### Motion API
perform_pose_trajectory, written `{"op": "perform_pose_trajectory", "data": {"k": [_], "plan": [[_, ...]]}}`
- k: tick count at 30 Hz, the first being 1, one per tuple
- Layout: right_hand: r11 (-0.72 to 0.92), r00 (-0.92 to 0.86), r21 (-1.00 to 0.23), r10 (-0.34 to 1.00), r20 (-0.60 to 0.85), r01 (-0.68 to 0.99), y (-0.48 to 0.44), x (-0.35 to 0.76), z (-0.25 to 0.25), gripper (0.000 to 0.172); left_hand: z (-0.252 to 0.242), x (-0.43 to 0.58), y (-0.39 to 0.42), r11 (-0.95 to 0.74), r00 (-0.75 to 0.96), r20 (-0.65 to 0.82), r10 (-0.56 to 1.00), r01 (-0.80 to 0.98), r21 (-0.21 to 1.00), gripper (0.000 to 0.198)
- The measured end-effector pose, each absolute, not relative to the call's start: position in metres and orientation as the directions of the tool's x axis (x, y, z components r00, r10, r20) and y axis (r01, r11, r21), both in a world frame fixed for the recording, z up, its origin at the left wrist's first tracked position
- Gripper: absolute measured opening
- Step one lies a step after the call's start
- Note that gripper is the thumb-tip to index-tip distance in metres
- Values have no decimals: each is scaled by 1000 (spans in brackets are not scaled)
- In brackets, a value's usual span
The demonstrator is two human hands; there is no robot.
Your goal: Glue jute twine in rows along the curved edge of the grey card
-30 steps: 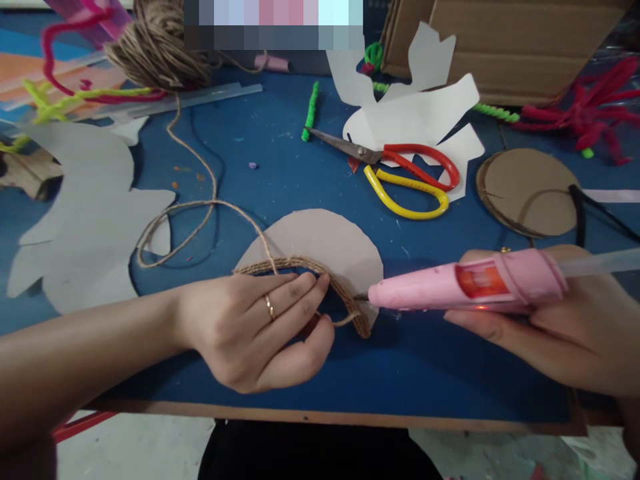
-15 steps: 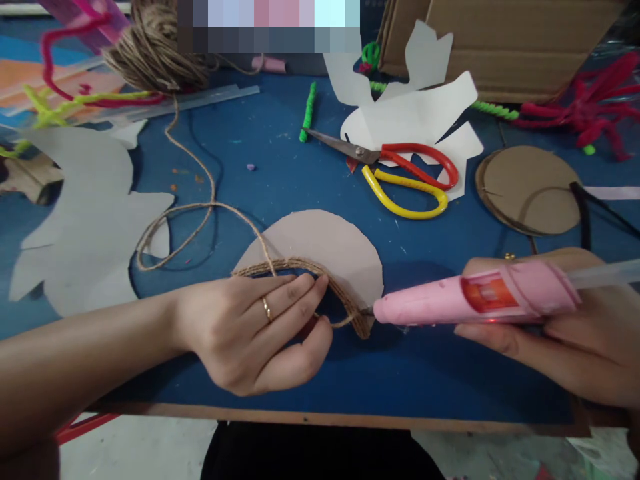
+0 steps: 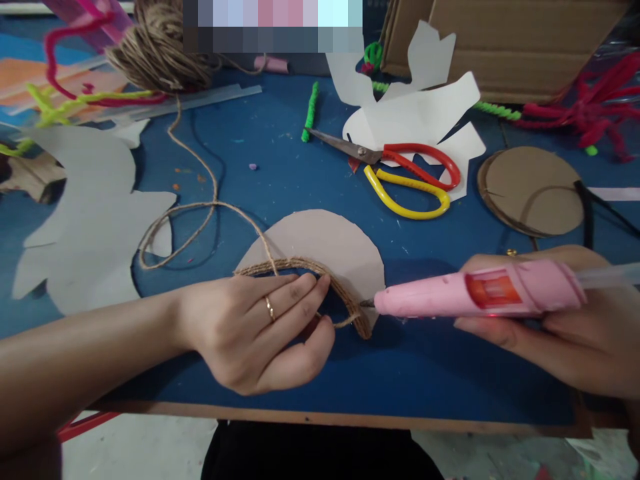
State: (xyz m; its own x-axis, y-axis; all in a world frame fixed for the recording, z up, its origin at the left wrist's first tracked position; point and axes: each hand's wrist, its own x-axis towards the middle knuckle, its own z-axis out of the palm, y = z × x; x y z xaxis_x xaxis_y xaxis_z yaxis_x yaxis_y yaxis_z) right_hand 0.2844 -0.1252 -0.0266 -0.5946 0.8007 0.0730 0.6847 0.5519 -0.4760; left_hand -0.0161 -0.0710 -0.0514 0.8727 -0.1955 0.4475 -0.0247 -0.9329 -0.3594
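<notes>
Near the front edge of the blue bench (image 3: 320, 411), the left hand (image 3: 255, 333), fingers curled, pinches a jute-twine arc (image 3: 300, 265) on a card half-disc (image 3: 315, 237); the right hand (image 3: 545, 340) grips a pink hot glue gun (image 3: 475, 295), its nozzle just beside the arc.

The person's left hand (image 3: 253, 333) is wearing a slim gold ring (image 3: 270, 309) on what looks like its ring finger. Black clothing (image 3: 320, 453) is showing at the bottom centre of the frame, while the left forearm (image 3: 90, 353) and the right hand (image 3: 565, 350) are showing bare.
</notes>
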Motion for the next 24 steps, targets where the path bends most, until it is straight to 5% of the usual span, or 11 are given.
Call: {"op": "perform_pose_trajectory", "data": {"k": [24], "plan": [[564, -581, -387, 809, 83, 729, -126, 277, -26, 20, -55, -18, -72, -921, 879, 432, -203, -23, -388, 3]]}}
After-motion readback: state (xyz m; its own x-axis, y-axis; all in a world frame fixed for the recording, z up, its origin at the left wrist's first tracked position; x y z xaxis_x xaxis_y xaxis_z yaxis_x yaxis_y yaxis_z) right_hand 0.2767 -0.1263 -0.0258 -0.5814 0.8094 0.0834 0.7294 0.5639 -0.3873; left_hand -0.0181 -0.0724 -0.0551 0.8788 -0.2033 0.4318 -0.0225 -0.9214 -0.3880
